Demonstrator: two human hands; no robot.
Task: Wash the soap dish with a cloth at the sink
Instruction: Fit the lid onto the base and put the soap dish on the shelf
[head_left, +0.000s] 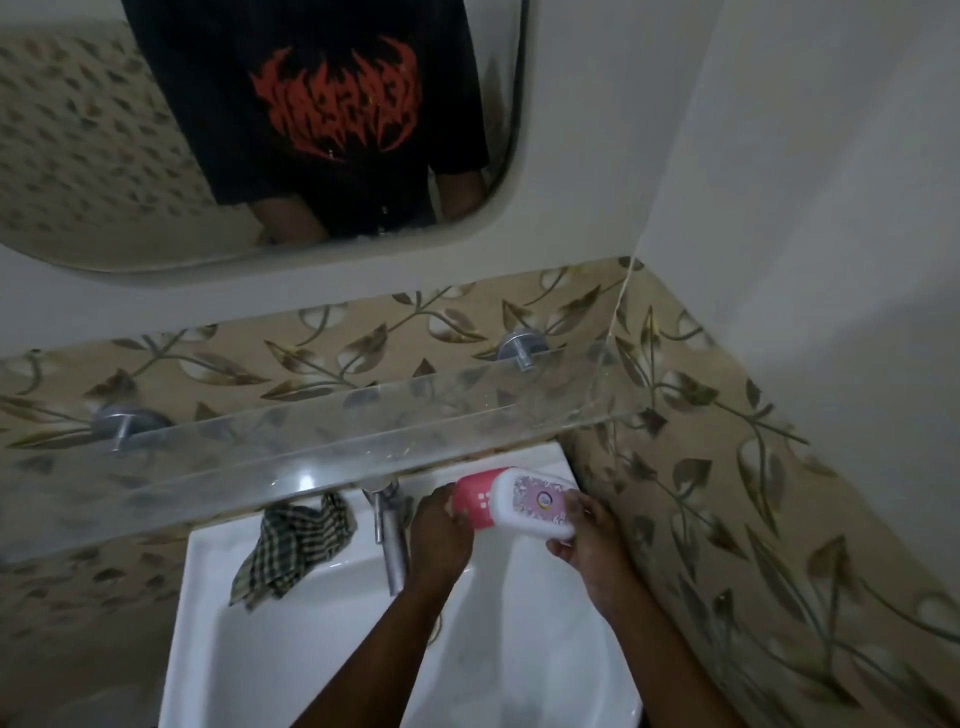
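The soap dish is in two parts above the back right of the white sink (270, 649). My left hand (441, 535) grips the pink base (478, 493). My right hand (587, 540) grips the white lid (535, 506), which has a pink patterned label. The lid overlaps the base's right end. A green checked cloth (293, 545) lies draped over the sink's back left rim, apart from both hands.
A chrome tap (389, 540) juts out from the sink's back edge, just left of my left hand. A clear glass shelf (322, 441) hangs above the sink on two metal mounts. A mirror (260, 130) is above. A tiled wall closes in on the right.
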